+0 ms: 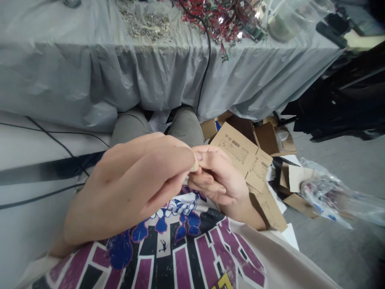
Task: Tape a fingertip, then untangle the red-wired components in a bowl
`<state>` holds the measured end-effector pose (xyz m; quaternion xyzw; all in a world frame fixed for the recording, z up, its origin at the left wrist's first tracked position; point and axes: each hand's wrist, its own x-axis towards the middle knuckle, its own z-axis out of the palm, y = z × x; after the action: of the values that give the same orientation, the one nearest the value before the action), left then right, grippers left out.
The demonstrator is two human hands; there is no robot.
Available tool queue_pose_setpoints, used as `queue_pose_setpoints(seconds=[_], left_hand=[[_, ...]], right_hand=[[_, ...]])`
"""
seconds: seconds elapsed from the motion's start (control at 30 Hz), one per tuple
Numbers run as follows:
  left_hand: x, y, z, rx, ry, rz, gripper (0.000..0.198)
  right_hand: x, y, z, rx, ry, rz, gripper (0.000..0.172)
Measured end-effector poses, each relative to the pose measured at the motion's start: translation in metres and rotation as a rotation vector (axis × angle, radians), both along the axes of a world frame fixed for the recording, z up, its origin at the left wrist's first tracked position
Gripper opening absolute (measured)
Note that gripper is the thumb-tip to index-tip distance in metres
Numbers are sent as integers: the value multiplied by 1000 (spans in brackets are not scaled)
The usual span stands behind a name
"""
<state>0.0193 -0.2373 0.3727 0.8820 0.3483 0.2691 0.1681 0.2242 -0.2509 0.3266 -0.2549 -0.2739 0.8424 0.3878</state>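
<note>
My left hand (132, 180) is close to the camera, held over my chest, its fingers closed in a pinch that meets my right hand (218, 176). The right hand's fingers are curled and pressed against the left fingertips. Whatever sits between the two hands is hidden or too small to make out. Below them shows my printed shirt (180, 249); beyond them are my knees in grey trousers (183, 124).
A table under a grey plastic sheet (90, 68) stands ahead, with a heap of red-wired parts (222, 16), a pile of small metal bits (144, 22) and a black cable (207, 52). Flattened cardboard boxes (240, 152) and a plastic bag (327, 192) lie on the floor at right.
</note>
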Motion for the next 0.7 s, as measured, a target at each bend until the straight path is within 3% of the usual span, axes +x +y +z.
queue_pose_setpoints(seconds=[0.07, 0.2, 0.33, 0.47, 0.6, 0.7], left_hand=[[-1, 0, 0, 28, 12, 16, 12], [-9, 2, -3, -121, -161, 16, 12], [-15, 6, -6, -311, -358, 65, 41], [-13, 9, -6, -351, -412, 80, 25], [-10, 8, -3, -260, -370, 74, 36], [-8, 6, 2, -316, -406, 95, 18]], right_hand=[[0, 0, 1, -8, 4, 0, 33], [0, -1, 1, -12, -5, 11, 34], [0, -2, 2, -13, -59, 9, 36], [0, -1, 3, 21, -27, 14, 37], [-1, 0, 3, 56, -17, 14, 41], [-1, 0, 3, 40, -13, 13, 41]])
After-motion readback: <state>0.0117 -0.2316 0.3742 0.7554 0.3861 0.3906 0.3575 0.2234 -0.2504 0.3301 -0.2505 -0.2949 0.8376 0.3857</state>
